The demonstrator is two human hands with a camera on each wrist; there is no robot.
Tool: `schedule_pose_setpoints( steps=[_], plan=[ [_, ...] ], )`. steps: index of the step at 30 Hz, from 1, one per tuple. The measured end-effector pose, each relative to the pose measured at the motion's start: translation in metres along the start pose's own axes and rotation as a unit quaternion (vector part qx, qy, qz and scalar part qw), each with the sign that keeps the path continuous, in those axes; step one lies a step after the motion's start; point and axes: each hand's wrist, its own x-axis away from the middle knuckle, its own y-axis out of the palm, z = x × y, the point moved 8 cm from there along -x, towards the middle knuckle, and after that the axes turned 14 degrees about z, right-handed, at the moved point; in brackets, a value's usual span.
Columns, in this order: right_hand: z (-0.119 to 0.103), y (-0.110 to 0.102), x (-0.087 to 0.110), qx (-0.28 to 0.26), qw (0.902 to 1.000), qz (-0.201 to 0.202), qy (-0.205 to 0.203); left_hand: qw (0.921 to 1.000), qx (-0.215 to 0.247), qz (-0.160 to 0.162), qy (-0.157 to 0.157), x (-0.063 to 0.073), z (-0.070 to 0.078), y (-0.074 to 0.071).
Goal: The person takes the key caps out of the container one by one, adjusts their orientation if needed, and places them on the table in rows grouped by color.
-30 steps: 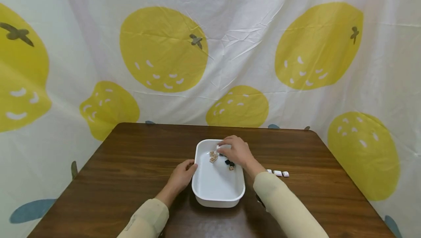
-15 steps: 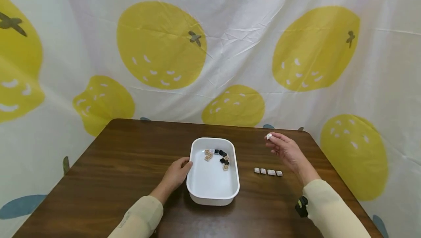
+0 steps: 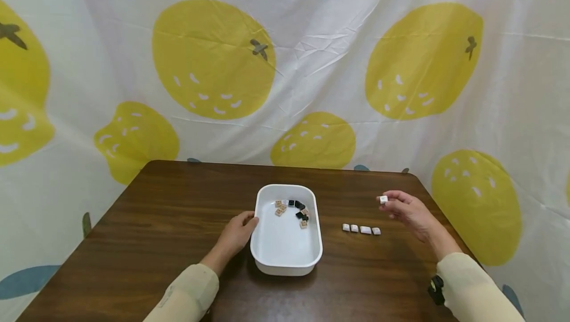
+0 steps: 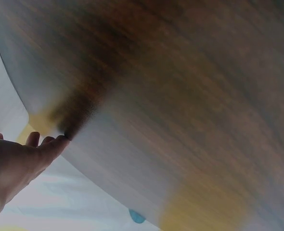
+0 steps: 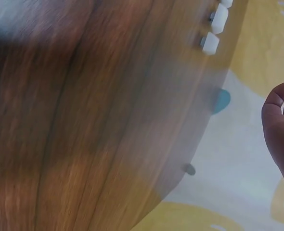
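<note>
Over the right part of the table, my right hand (image 3: 411, 215) pinches a white keycap (image 3: 383, 199) between thumb and fingertips. The right wrist view shows that hand (image 5: 281, 118) at its right edge, with the keycap out of frame. My left hand (image 3: 238, 233) holds the left side of a white plastic tub (image 3: 287, 268), thumb at its rim. Inside the tub's far half lie black keycaps (image 3: 291, 203), tan keycaps (image 3: 279, 211) and a white one. To the tub's right, several white keycaps (image 3: 365, 230) stand in a short row on the table.
The dark wood table (image 3: 187, 198) has rounded far corners. Behind it hangs a white cloth (image 3: 311, 79) printed with yellow lemons. A small black device (image 3: 436, 290) is strapped at my right sleeve.
My right hand has left the tub with a white keycap and moved right, past the row. The left hand has stayed at the tub's side.
</note>
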Motion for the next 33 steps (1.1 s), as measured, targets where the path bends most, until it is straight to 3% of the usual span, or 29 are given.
schedule_pose_setpoints(
  steps=[10, 15, 19, 23, 27, 30, 33],
  plan=[
    [0.020, -0.017, 0.004, 0.038, 0.9985, 0.003, 0.039, 1.0000, -0.001, -0.002, -0.004, 0.000, -0.001, -0.001],
    [0.030, -0.026, 0.004, 0.077, 0.9952, 0.032, 0.051, 0.9999, 0.002, -0.006, -0.012, 0.001, -0.002, 0.001],
    [0.037, -0.035, 0.004, 0.138, 0.9871, 0.066, 0.046, 0.9999, 0.000, -0.006, -0.011, 0.000, -0.002, 0.002],
    [0.042, -0.038, 0.007, 0.239, 0.9673, 0.083, 0.016, 1.0000, 0.000, -0.003, -0.005, 0.000, 0.000, 0.001],
    [0.044, -0.035, 0.012, 0.368, 0.9246, 0.087, -0.045, 1.0000, 0.003, -0.001, -0.007, 0.000, 0.000, 0.001],
    [0.044, -0.033, 0.014, 0.428, 0.8941, 0.100, -0.083, 1.0000, 0.001, 0.000, -0.005, 0.000, 0.000, 0.000],
    [0.045, -0.030, 0.015, 0.448, 0.8829, 0.101, -0.100, 1.0000, -0.002, 0.000, -0.002, 0.000, -0.001, 0.001]
  ],
)
